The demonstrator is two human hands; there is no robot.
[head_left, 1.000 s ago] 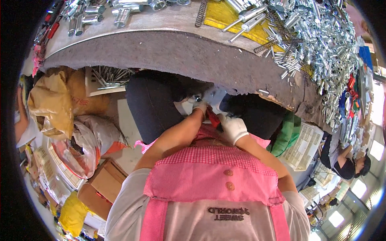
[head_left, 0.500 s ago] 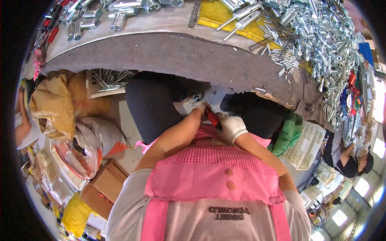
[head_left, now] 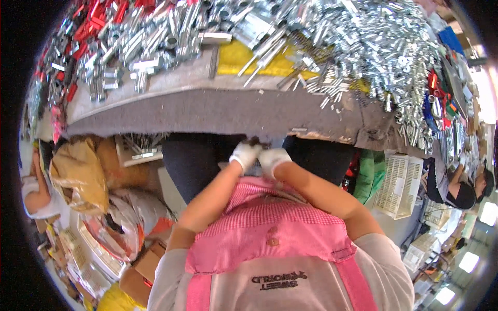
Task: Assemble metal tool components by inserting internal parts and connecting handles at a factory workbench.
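The white-gloved left grip (head_left: 246, 155) sits beside the right grip (head_left: 274, 159).

Our bench (head_left: 171, 85) before us, sacks (head_left: 80, 173) left, crate (head_left: 397, 186) right
We have metal parts (head_left: 363, 52) heaped across the bench and a cloth (head_left: 207, 111) along its near edge. Our left hand (head_left: 246, 155) and right hand (head_left: 273, 159) sit close, between that edge and our apron (head_left: 295, 223); beyond the crate is a co-worker (head_left: 461, 194).

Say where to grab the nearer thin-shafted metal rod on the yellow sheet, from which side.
Likely pinch the metal rod near its slim tip, from the near side: that end juts past the yellow sheet, while the thicker end lies by the piled metal parts.
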